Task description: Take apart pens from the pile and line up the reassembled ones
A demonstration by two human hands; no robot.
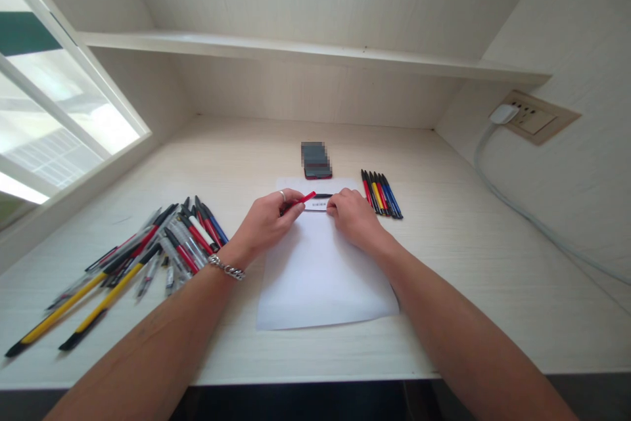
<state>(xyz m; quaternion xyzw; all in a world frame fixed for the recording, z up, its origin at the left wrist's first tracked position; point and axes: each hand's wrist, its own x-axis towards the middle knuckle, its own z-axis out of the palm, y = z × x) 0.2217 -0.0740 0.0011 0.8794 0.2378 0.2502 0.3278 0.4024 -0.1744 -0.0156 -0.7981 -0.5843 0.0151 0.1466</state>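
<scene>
Right in the middle, the left hand (276,214) has its thumb and fingers closed around a red pen (309,197). The bright red end pokes out past the fingertips, and it points up and over toward the right hand. The rest of the pen is mostly hidden inside the hand. The right hand (352,214) is near it, with its fingers bent down. A thin black stick (323,196) is just beside those fingers, but I cannot tell if they are holding it or what else they might pinch. Between the two hands is a small patch with dark print (319,204). Both hands are over the top part of a white sheet of paper (328,283), which lies on the pale desk (227,349). Just past the right hand, a neat row of pens (382,194) lies side by side, red, yellow and blue with black ends. A dark phone (317,161) lies behind the paper. Over by the left arm is a messy heap of pens (185,237), with two long yellow ones (111,296) sticking out toward the front.
</scene>
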